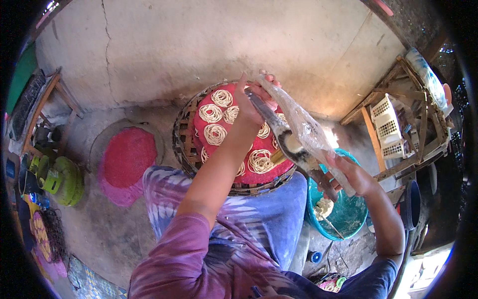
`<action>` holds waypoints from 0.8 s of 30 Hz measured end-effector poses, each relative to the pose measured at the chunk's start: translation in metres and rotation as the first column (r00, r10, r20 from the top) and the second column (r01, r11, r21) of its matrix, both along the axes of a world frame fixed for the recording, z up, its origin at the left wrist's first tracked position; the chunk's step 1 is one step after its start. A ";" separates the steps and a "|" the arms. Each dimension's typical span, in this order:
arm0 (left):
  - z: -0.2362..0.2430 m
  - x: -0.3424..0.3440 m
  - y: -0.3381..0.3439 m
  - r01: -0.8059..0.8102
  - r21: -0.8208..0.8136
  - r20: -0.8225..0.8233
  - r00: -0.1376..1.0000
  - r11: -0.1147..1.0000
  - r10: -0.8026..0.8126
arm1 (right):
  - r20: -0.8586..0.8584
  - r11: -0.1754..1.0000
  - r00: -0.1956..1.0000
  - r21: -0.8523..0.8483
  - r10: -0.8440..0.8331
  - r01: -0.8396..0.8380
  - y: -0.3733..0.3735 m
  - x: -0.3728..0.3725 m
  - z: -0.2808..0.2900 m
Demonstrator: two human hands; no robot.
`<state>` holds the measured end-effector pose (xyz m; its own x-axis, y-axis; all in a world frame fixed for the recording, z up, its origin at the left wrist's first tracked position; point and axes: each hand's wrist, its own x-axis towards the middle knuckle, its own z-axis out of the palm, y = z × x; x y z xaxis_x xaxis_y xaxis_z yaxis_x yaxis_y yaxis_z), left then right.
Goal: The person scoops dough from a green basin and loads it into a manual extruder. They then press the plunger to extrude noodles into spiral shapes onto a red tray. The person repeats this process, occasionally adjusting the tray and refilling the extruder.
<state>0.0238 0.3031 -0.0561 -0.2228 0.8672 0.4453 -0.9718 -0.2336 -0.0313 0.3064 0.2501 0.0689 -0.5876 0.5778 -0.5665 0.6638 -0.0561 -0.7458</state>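
Note:
Both my hands hold a long two-handled dough press [270, 116] slantwise over a round woven basket [182, 134]. At its far end my left hand [255, 102] is closed round the handles. My right hand [352, 175] grips the near end, fingers curled beneath. A cloudy plastic sheet [303, 122] lies along the press's upper side and partly hides it. Pale dough [293, 143] shows in the press's middle, above a yellowish tube [279, 157]. Below, several coils of thin dough strands [215, 134] lie on a red round mat [253, 175] in the basket; my left forearm hides some.
A teal basin [359, 212] with a lump of dough [324, 208] and a thin-handled utensil stands at right. Red round mats [130, 157] lie on the floor at left, near a green gas cylinder [67, 182]. A wooden rack [371, 132] holds white plastic baskets [386, 119]. A wall rises behind.

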 end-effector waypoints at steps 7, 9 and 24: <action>0.010 -0.007 0.005 0.129 -0.123 -0.265 0.951 0.984 -0.157 | -0.280 0.988 0.960 -0.148 0.002 -0.045 0.016 0.026 -0.047; -0.003 -0.014 -0.015 -0.051 -0.336 -0.607 0.775 0.941 -0.174 | -0.360 0.989 0.931 -0.110 0.057 -0.102 0.016 0.036 -0.060; -0.012 0.026 -0.076 -0.447 -0.289 -0.767 -0.421 0.846 -0.484 | -0.422 0.999 0.906 -0.018 0.034 -0.046 0.013 0.049 -0.086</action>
<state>0.0494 0.2275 -0.0682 0.0572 0.9405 -0.3351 0.4887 0.2662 0.8308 0.3556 0.2635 -0.0171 -0.7973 0.5369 -0.2757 0.2896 -0.0605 -0.9552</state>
